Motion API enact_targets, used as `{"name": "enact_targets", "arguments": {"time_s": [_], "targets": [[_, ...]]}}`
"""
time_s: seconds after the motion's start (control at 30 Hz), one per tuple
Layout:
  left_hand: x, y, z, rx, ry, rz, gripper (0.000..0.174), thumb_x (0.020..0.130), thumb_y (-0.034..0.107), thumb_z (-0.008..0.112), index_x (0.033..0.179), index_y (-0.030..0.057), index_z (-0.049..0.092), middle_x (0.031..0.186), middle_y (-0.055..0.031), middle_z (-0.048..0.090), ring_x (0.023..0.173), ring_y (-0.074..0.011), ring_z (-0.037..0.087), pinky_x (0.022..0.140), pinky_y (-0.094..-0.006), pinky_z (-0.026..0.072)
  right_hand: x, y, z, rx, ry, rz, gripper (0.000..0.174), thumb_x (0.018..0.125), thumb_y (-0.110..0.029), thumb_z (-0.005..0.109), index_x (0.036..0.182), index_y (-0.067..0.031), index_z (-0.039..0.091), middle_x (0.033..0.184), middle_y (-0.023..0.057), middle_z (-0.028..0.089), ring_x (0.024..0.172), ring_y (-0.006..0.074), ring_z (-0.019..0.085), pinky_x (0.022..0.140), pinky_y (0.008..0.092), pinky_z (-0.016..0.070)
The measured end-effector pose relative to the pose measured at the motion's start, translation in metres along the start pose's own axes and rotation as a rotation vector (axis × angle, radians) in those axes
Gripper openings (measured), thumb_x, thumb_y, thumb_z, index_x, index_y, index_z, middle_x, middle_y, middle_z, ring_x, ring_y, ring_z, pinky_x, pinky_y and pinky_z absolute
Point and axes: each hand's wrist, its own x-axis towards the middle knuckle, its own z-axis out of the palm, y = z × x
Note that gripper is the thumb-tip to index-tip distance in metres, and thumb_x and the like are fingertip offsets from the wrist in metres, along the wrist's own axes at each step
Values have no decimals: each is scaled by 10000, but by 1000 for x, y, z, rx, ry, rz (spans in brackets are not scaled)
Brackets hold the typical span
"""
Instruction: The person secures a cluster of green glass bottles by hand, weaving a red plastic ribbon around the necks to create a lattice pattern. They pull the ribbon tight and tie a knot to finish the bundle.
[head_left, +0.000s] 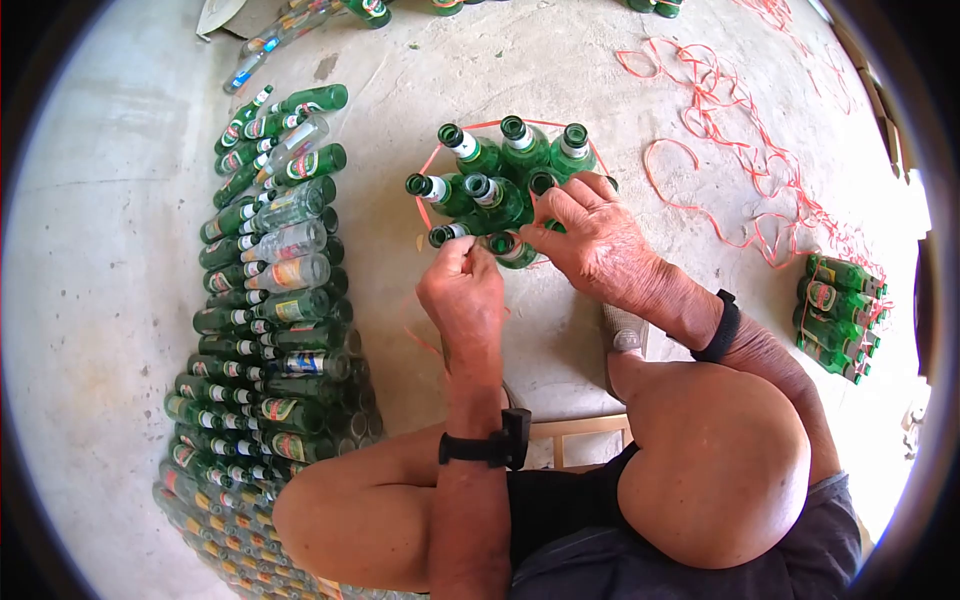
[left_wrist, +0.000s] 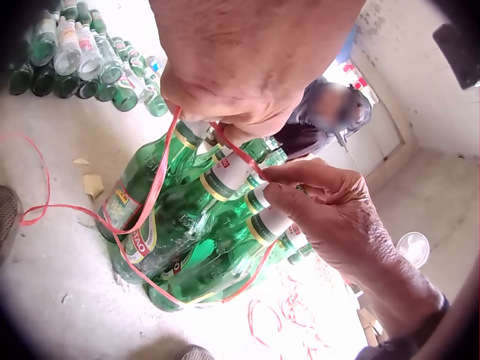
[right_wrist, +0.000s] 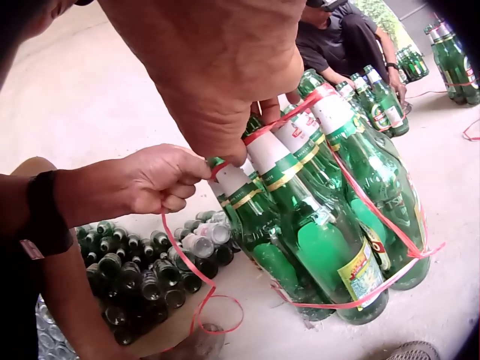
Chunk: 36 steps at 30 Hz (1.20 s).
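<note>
A cluster of several green glass beer bottles (head_left: 487,195) stands upright on the floor in front of the person. Red plastic twine (right_wrist: 352,305) loops round their bodies, and another length runs across the necks. The left hand (head_left: 463,295) has its fingers curled round the twine beside the nearest necks; a loose tail hangs below it in the right wrist view. Opposite, the right hand (head_left: 597,240) reaches over the bottle tops. Its thumb and forefinger pinch the twine near a neck in the left wrist view.
Rows of bottles lying on their sides (head_left: 300,240) fill the left. At the right lies a bundle of green bottles (head_left: 840,315), below tangled red twine (head_left: 730,100). Another person (right_wrist: 349,37) sits by more bottles. The person's knees and shoes flank the work.
</note>
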Motion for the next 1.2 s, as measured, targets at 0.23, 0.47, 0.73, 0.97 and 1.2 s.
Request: {"name": "enact_targets", "arguments": {"time_s": [0.23, 0.47, 0.73, 0.97, 1.2], "targets": [[-8, 17, -5, -31, 33, -46, 40, 950, -38, 746, 988, -49, 742, 660, 25, 611, 598, -40, 508, 539, -275, 413, 4, 0, 7, -17, 6, -7, 211, 735, -116, 751, 946, -112, 764, 931, 32, 556, 927, 245, 588, 908, 426, 500], [-24, 15, -3, -9, 86, 12, 28, 979, -18, 740, 976, -37, 718, 652, 30, 593, 585, -30, 479, 522, -270, 377, 10, -5, 11, -39, 26, -25, 144, 728, -162, 731, 857, -105, 701, 914, 38, 543, 913, 246, 575, 895, 423, 499], [-19, 10, -5, -439, 25, -475, 92, 962, 26, 788, 991, -57, 762, 782, 13, 681, 645, -34, 533, 544, -241, 369, 18, -3, 8, -81, -56, -40, 93, 748, -163, 707, 768, -113, 632, 892, 48, 542, 912, 251, 572, 850, 425, 480], [-19, 5, -3, -508, 30, -565, 116, 945, 32, 811, 994, -63, 765, 835, -2, 716, 692, -35, 554, 605, -231, 393, 28, -9, 4, -170, -202, 31, 75, 813, -169, 749, 763, -116, 733, 907, 30, 621, 961, 232, 598, 878, 414, 475], [-20, 2, -5, -627, 11, -594, 128, 943, 54, 823, 999, -46, 768, 812, 17, 685, 647, -27, 500, 559, -235, 324, 34, -14, 11, -176, -221, 85, 85, 793, -135, 722, 723, -118, 678, 901, 54, 598, 949, 258, 586, 859, 425, 465]]}}
